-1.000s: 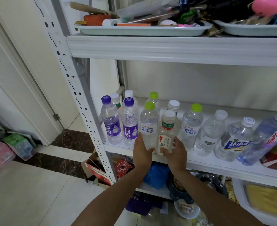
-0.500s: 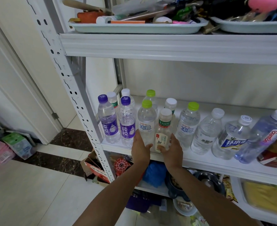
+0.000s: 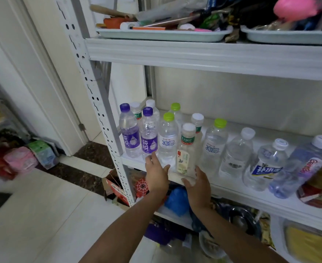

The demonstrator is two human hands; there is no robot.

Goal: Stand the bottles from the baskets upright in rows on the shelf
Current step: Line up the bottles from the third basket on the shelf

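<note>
Two loose hands, gripping nothing. Tea bottle [image 3: 186,152] stands upright at the shelf [image 3: 232,193] front, directly above your right hand [image 3: 199,184], the nearer one; left hand [image 3: 157,176] sits beside the green-capped bottle [image 3: 167,143].

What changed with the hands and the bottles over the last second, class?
Both hands drew back toward the shelf edge. The right hand let go of the white-capped tea bottle, and the left hand left the green-capped bottle beside it. Both bottles stayed upright; nothing else moved.

Soft even indoor light; wide-angle edge distortion; blurred periphery.
</note>
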